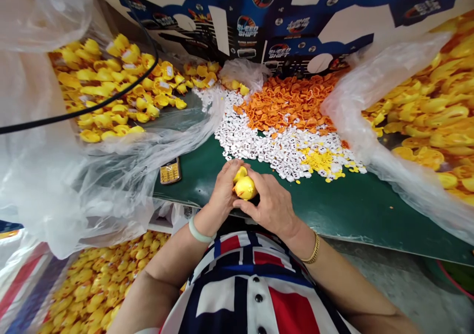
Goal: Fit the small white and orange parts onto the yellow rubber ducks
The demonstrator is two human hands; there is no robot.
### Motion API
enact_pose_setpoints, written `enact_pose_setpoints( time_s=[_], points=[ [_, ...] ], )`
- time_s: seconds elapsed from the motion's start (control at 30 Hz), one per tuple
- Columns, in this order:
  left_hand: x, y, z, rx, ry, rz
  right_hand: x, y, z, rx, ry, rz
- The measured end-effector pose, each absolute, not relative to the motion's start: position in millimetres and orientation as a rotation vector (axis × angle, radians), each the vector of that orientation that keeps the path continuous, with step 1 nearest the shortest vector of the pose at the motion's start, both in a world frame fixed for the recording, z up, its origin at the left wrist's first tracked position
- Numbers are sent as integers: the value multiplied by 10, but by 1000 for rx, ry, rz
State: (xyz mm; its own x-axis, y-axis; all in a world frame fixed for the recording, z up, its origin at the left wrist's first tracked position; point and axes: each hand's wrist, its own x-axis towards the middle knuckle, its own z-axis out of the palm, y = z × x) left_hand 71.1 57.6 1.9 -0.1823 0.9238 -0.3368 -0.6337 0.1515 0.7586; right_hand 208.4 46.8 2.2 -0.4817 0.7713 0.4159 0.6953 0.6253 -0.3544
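Note:
A small yellow toy duck (245,188) with a bit of orange on it is held between my two hands, just over the table's near edge. My left hand (223,185) is closed against its left side. From the right, my right hand (273,204) curls round it, thumb below and fingers above. Parts of the duck are hidden by my fingers. Just beyond my hands is a heap of small white pieces with dark eye spots (246,144). Little yellow pieces (320,160) lie among them, and orange bill-like pieces (292,102) are piled behind.
Yellow duck parts (122,87) fill an opened plastic bag at the left, and more yellow parts (440,112) fill another at the right. A keypad phone (171,171) lies on the green table (355,208). Printed cardboard (281,28) stands behind. Below left are many yellow ducks (85,289).

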Motion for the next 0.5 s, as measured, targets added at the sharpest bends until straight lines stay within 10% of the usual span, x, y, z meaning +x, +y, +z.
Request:
enact_pose_setpoints(
  time_s=[0.3, 0.5],
  points=[
    [349, 293, 33, 805, 1181, 1356, 2047, 256, 74, -860, -2577, 473],
    [-732, -610, 3, 1273, 1444, 390, 2354, 1079, 170, -958, -2495, 592]
  ],
)
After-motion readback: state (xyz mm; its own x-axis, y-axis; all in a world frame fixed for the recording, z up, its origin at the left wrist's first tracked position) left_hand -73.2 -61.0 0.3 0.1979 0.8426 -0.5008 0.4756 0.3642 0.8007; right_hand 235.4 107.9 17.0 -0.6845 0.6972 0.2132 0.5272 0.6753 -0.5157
